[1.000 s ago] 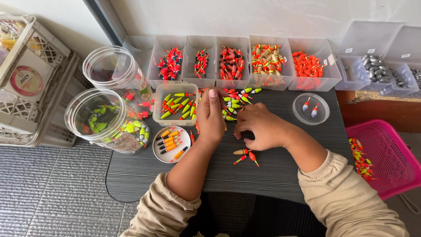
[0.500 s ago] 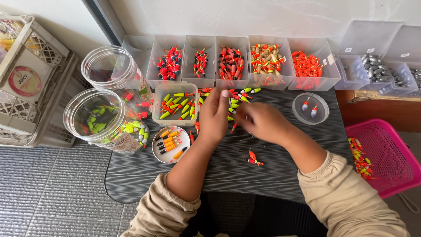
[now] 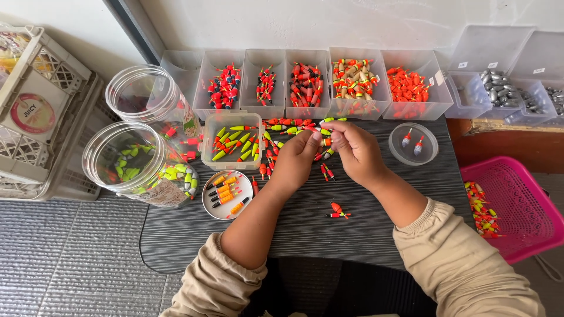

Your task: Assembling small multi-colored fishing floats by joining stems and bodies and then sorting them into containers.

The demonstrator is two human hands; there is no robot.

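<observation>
1. Well left of the left hand (image 3: 295, 159), two clear jars (image 3: 141, 158) lay holding sorted floats.
2. Just left of it, a small clear box (image 3: 233, 141) held yellow-green floats; a round lid (image 3: 226, 195) held orange ones.
3. Both hands met over the loose floats (image 3: 282, 141), fingertips pinching one yellow-tipped float (image 3: 325, 131) between them.
4. Beyond the right hand (image 3: 356, 151), bins (image 3: 358, 82) stood part-filled; much seemed sorted, a scatter remained.

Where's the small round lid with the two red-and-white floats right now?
In the head view, the round clear lid sits on the dark table to the right of the right hand, just in front of the bin of orange floats.
</observation>
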